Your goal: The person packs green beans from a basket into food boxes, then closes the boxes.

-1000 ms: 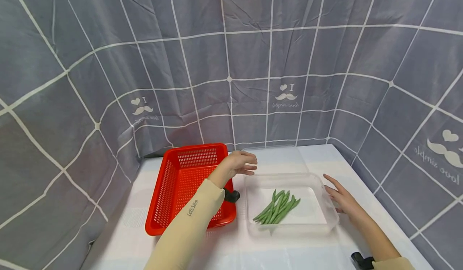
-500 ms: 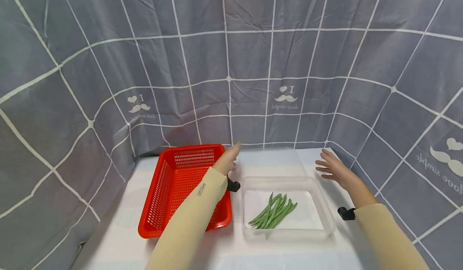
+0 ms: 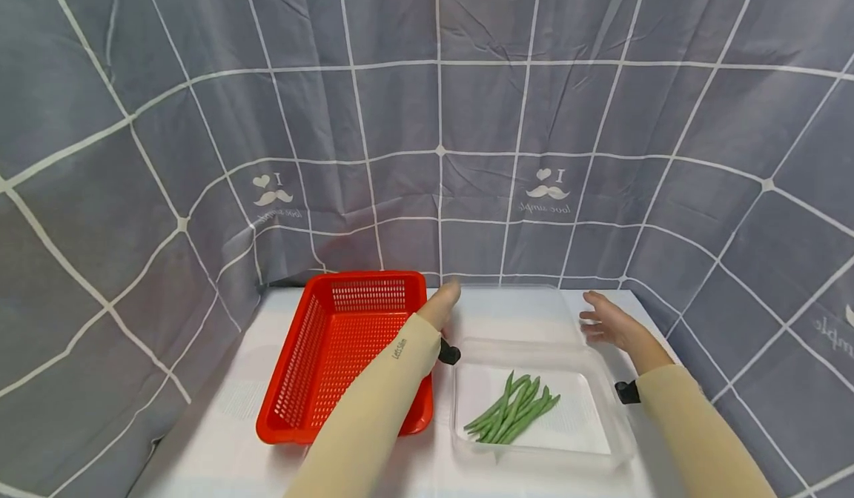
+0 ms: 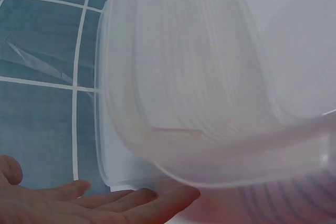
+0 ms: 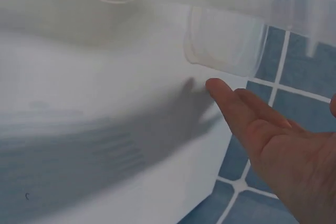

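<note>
A clear plastic container point(image 3: 623, 450) holds a small bunch of green beans point(image 3: 512, 409) lying toward its left side. My left hand point(image 3: 442, 307) is at the container's far left corner, between it and the red basket point(image 3: 419, 409). In the left wrist view its straight fingers point(image 4: 173, 203) come right up to the container's rounded corner. At the far right corner is my right hand point(image 3: 615, 326), palm turned inward, fingers extended and holding nothing. Behind the container lies a flat, transparent lid point(image 3: 514, 286), also partly seen in the right wrist view as a rounded clear panel point(image 5: 226, 40).
The red perforated basket stands left of the container, with the left forearm crossing over it. A white cloth covers the table point(image 3: 233, 409). A grey curtain point(image 3: 480, 113) with white grid lines encloses the back and sides.
Both hands have shifted toward the container's far corners. The right hand moved back from beside the right wall; the left turned to point forward. The beans stay put.
</note>
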The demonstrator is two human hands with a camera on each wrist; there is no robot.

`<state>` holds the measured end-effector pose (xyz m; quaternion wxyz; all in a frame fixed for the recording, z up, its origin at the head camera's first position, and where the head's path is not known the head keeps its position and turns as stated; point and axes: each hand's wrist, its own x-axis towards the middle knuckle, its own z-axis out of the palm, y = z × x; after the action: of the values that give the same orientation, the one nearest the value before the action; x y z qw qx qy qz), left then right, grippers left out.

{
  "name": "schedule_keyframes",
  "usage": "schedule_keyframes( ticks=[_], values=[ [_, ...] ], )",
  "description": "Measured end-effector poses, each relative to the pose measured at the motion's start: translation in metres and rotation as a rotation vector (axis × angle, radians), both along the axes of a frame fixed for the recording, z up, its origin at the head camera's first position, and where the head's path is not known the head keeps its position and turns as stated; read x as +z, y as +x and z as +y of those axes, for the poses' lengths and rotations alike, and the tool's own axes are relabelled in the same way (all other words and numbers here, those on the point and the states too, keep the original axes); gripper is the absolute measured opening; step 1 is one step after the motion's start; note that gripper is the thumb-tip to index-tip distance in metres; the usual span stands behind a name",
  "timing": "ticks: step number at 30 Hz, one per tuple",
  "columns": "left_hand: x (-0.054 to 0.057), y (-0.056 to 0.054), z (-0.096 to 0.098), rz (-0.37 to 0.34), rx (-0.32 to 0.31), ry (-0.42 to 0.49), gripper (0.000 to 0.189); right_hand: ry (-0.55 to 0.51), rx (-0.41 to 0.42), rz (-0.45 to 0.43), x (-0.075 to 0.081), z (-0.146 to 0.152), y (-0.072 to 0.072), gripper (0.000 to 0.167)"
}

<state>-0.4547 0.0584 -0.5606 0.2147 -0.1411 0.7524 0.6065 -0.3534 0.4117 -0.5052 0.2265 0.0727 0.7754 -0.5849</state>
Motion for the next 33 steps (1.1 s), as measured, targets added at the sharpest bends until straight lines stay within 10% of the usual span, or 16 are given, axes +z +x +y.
schedule_keyframes(
  ticks=[6, 10, 16, 19, 24, 33],
  values=[
    [0.076, 0.072, -0.003, -0.049, 0.007, 0.074, 0.072, -0.018, -0.023, -0.008, -0.009, -0.003, -0.004, 0.076],
    [0.076, 0.069, 0.001, -0.078, 0.028, 0.075, 0.072, -0.011, -0.029, 0.003, -0.01, -0.003, -0.005, 0.077],
    [0.024, 0.017, 0.005, -0.146, 0.031, 0.001, 0.079, 0.006, -0.031, 0.011, -0.011, -0.007, -0.004, 0.077],
    [0.017, 0.01, 0.004, -0.136, 0.025, 0.012, 0.081, 0.005, -0.042, 0.011, -0.012, -0.007, -0.003, 0.078],
    [0.068, 0.051, -0.002, -0.095, 0.028, 0.06, 0.077, -0.046, -0.073, 0.016, -0.008, -0.003, -0.003, 0.086],
    [0.111, 0.071, -0.013, 0.125, 0.091, 0.097, 0.064, -0.028, -0.074, 0.161, 0.033, -0.012, 0.01, 0.068]
  ],
)
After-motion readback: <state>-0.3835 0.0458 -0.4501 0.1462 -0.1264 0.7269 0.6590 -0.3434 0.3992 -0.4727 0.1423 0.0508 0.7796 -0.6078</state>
